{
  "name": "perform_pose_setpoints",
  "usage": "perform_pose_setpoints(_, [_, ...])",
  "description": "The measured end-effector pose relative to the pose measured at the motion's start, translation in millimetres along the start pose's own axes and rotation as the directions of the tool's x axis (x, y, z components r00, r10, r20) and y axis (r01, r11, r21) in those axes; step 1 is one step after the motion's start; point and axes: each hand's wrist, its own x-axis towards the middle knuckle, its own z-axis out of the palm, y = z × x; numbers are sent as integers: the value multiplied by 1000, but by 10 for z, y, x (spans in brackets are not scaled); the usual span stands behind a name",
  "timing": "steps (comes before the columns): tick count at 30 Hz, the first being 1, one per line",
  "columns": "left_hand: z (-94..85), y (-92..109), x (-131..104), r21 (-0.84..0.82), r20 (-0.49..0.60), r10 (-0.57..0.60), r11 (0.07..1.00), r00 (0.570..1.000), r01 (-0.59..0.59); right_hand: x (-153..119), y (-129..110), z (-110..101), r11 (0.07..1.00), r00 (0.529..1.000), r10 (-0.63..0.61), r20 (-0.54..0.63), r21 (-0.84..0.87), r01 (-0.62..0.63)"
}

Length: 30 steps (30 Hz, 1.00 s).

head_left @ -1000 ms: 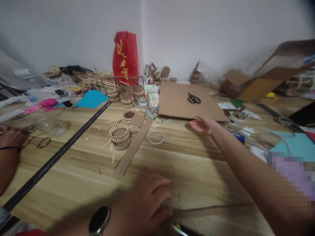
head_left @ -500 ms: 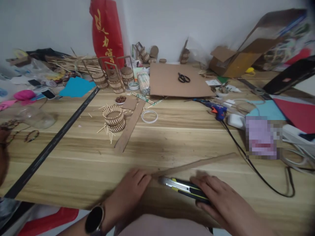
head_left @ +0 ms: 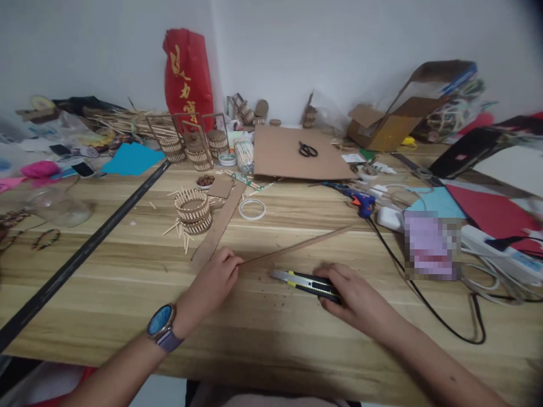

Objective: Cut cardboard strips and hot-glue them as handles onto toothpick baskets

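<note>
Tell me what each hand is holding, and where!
The right hand holds the long black-and-yellow utility knife by its handle; the left hand holds the thin brown cardboard strip by one end.

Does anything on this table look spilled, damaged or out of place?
Nothing looks clearly damaged. Little sticks lie scattered by the round basket, pointing different ways, as if spilled. Dark crumbs also dot the table near the knife in the right hand, looking untidy.

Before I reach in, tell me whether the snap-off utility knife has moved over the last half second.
Yes. Held in the right hand, the snap-off utility knife has moved forward, closer to the white ring.
</note>
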Motion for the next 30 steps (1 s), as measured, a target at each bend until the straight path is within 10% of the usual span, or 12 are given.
perform_pose_setpoints(11, [-19, 21, 95, 125, 103, -23, 992, 994, 10, -129, 148, -45, 985, 985, 169, -35, 22, -168])
perform_pose_setpoints(18, [181, 742, 568, 220, 172, 61, 970, 983, -98, 33, 259, -82, 939, 955, 230, -188, -216, -268])
perform_pose_setpoints(30, [77, 997, 657, 91, 253, -239, 971, 938, 223, -30, 211, 94, 899, 939, 4, -343, -409, -153])
